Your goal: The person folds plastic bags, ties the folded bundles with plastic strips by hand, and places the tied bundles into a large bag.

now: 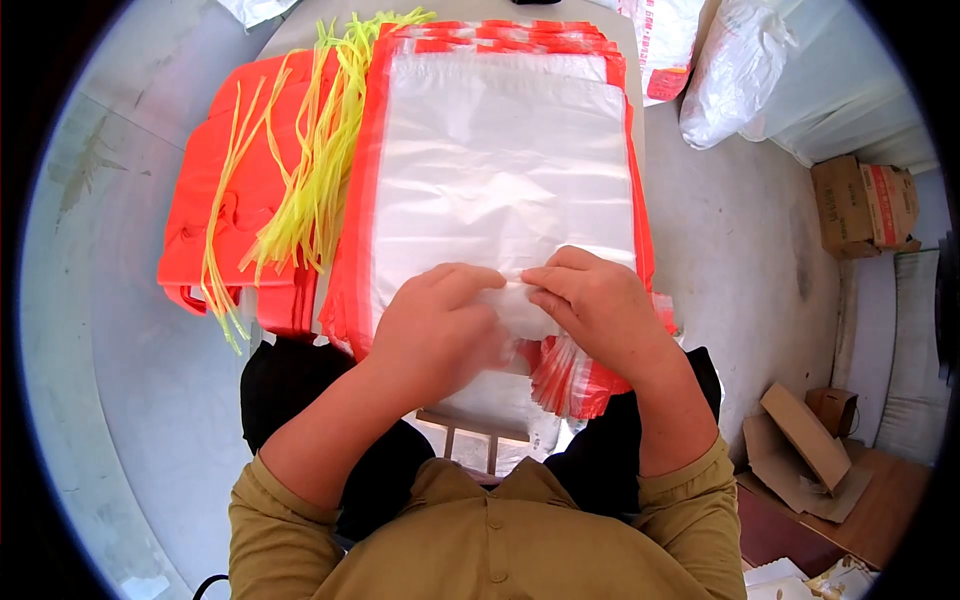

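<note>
A clear plastic bag (500, 150) with red borders lies on top of a thick stack of like bags on the table in front of me. My right hand (605, 310) pinches the near edge of the top bag between thumb and fingers. Just left of it, my left hand (440, 320) is curled at the same edge, with its index fingertip on the film. Its lower fingers are smeared by motion, and its thumb is hard to make out. Below my right hand, a fanned bunch of red-and-clear bag edges (570, 380) hangs over the table's near side.
Left of the stack lie folded red bags (235, 150) with a bundle of yellow strips (325, 150) across them. A white sack (735, 70) stands at the far right. Cardboard boxes (860, 205) sit by the right wall, and opened cardboard (800, 450) lies lower right.
</note>
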Tool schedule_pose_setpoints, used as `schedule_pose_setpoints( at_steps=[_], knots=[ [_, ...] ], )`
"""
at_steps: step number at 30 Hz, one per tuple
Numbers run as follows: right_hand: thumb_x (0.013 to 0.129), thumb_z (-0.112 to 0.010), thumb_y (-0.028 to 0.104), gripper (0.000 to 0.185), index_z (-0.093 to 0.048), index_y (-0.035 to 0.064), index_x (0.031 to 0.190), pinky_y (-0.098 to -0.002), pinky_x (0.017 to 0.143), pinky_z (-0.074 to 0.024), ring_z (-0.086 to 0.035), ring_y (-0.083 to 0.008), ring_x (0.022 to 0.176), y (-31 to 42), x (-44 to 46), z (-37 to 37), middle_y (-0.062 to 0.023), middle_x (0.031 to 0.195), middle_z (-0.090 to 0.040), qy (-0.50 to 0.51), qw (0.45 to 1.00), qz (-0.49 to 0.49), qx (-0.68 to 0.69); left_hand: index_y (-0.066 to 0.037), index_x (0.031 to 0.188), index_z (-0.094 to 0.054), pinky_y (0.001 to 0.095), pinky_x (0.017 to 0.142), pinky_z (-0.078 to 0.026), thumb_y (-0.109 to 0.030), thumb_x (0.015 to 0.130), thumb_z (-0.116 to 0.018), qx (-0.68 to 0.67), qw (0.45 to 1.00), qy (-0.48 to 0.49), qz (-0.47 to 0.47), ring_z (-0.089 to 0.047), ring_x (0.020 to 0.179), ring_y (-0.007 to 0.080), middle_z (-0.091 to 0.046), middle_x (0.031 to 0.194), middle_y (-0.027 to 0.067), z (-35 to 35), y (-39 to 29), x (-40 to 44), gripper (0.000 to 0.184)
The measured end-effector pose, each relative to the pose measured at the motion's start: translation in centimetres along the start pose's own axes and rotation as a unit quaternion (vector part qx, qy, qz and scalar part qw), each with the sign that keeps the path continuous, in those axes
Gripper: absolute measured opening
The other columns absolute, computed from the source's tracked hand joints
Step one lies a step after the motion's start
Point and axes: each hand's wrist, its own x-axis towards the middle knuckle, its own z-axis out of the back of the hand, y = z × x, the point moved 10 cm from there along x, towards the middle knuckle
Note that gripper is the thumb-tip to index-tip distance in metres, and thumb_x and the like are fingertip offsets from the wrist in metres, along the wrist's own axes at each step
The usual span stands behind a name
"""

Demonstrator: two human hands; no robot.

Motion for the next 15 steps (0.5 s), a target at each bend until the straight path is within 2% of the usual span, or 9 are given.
schedule_pose_setpoints(
  at_steps=[4,7,10,13,15],
  knots=[
    [0.093,-0.075,0.007,0.015,-0.078,0.0028,0.107,-0.0392,0.073,-0.0577,-0.071,-0.0308,0.083,0.2,0.2,1.2,-0.0110,0.098,-0.072,-0.066,0.997,0.006,0.030,-0.003,0.080,-0.064,0.0444,0.081,-0.057,-0.006,0.080,-0.079,-0.012,0.999,-0.018,0.036,-0.069,0.095,0.0353,-0.072,0.110,0.0132,0.2,0.6,0.1,0.015],
    [0.090,-0.073,0.009,0.012,-0.073,0.0072,0.103,-0.0404,0.068,-0.0559,-0.069,-0.0318,0.080,0.7,-0.2,2.3,-0.0089,0.090,-0.067,-0.107,0.993,0.045,0.034,-0.002,0.080,-0.064,0.0438,0.080,-0.056,-0.005,0.081,-0.078,-0.013,0.997,-0.022,0.073,-0.068,0.093,0.0352,-0.072,0.105,0.0131,0.1,1.2,0.1,0.014],
    [0.084,-0.078,0.002,0.013,-0.075,0.0029,0.096,-0.0373,0.070,-0.0595,-0.071,-0.0266,0.079,3.4,-1.4,2.4,-0.0089,0.094,-0.074,-0.084,0.980,0.179,0.014,-0.002,0.080,-0.064,0.0435,0.080,-0.055,-0.004,0.080,-0.078,-0.014,0.995,-0.030,0.097,-0.067,0.092,0.0349,-0.071,0.101,0.0134,-0.1,2.1,0.0,0.014],
    [0.079,-0.079,0.003,0.018,-0.074,0.0055,0.097,-0.0361,0.077,-0.0610,-0.073,-0.0245,0.090,4.5,-2.4,0.1,-0.0063,0.104,-0.074,-0.027,0.972,0.227,-0.051,-0.002,0.078,-0.063,0.0437,0.079,-0.054,-0.004,0.080,-0.078,-0.013,0.993,-0.032,0.109,-0.067,0.090,0.0347,-0.070,0.098,0.0129,-0.2,2.4,0.1,0.015],
    [0.079,-0.079,0.005,0.021,-0.073,0.0064,0.099,-0.0359,0.082,-0.0611,-0.072,-0.0239,0.098,5.0,-2.6,-0.5,-0.0056,0.110,-0.073,-0.047,0.960,0.256,-0.105,-0.002,0.077,-0.062,0.0440,0.078,-0.054,-0.004,0.079,-0.078,-0.003,0.993,-0.032,0.115,-0.066,0.089,0.0348,-0.069,0.097,0.0125,-0.3,2.4,0.1,0.016]
  ],
)
